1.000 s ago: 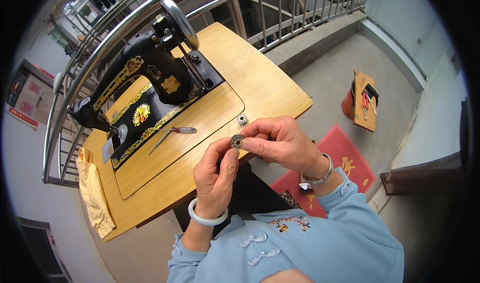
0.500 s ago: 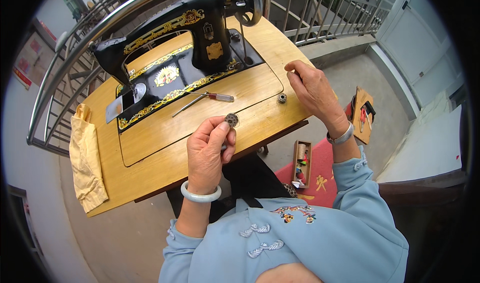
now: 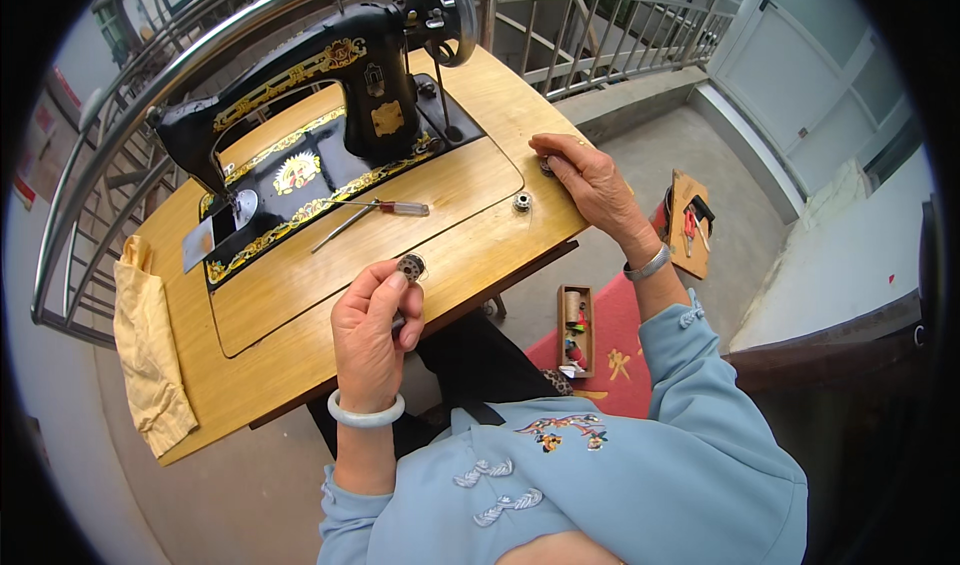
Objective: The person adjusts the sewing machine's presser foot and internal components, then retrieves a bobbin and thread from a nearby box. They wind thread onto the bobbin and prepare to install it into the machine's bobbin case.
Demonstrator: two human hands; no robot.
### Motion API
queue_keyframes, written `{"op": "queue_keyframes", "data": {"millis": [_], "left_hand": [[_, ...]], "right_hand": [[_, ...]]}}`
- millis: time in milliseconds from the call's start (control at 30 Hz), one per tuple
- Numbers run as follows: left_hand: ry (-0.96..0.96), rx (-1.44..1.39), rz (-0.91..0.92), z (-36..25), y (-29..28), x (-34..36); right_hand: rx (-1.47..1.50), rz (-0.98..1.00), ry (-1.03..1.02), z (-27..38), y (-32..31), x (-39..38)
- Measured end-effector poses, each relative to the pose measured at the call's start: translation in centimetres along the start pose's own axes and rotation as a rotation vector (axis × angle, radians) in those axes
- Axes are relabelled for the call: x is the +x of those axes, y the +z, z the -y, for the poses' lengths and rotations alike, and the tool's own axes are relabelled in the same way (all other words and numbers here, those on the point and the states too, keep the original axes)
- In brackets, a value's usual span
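Observation:
My left hand (image 3: 370, 315) pinches a round metal bobbin (image 3: 410, 266) with holes in its face between thumb and forefinger, above the table's near part. A thin thread seems to loop beside it. Lower in the same hand, a small dark piece (image 3: 398, 320) shows partly between the curled fingers; its kind is unclear. Over the table's right end, my right hand (image 3: 592, 180) has thumb and fingers closed on a small dark round piece (image 3: 546, 166) resembling a bobbin, partly covered. Beside that hand, another small bobbin (image 3: 522, 202) stands on the wooden table (image 3: 470, 235).
A black sewing machine (image 3: 290, 85) with gold decoration spans the table's far side. Before it lie a screwdriver (image 3: 405, 208) and a metal rod (image 3: 340, 232). Yellow cloth (image 3: 150, 345) drapes the left edge. An open wooden box (image 3: 590, 335) and a board with tools (image 3: 690, 225) are lower right.
The whole view has shifted, so the table appears further left. My left hand has come slightly nearer with its bobbin. My right hand has lowered slightly, and the dark round piece now shows at its fingertips.

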State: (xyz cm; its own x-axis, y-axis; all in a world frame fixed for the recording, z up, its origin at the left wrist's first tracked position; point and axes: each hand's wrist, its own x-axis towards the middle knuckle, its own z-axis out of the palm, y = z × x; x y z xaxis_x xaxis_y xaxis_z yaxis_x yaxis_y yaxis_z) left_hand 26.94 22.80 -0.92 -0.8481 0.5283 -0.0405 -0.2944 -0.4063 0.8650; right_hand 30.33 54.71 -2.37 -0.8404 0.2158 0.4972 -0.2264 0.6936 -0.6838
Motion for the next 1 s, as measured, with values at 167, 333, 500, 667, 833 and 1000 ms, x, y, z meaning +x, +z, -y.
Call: {"op": "queue_keyframes", "data": {"millis": [167, 333, 500, 667, 833, 1000], "left_hand": [[-0.002, -0.025, 0.030, -0.2, 0.2, -0.2], [-0.143, -0.132, 0.070, -0.9, 1.1, -0.3], [-0.264, -0.212, 0.150, -0.6, 1.5, 0.0], [-0.249, -0.250, 0.143, -0.2, 1.4, -0.4], [-0.210, -0.240, 0.113, 0.2, 1.0, -0.4], [-0.203, -0.229, 0.116, 0.4, 0.6, -0.4]], "right_hand": [[0.389, -0.206, 0.170, -0.6, -1.3, -0.6], [0.420, -0.237, 0.118, 5.8, -1.6, -2.7], [0.555, 0.128, 0.150, 10.9, 2.4, -4.0], [0.288, 0.181, -0.053, 12.3, 4.9, -3.7], [0.334, 0.124, 0.009, 12.3, 6.0, -4.1], [0.494, 0.128, 0.138, 12.1, 6.5, -4.2]]}}
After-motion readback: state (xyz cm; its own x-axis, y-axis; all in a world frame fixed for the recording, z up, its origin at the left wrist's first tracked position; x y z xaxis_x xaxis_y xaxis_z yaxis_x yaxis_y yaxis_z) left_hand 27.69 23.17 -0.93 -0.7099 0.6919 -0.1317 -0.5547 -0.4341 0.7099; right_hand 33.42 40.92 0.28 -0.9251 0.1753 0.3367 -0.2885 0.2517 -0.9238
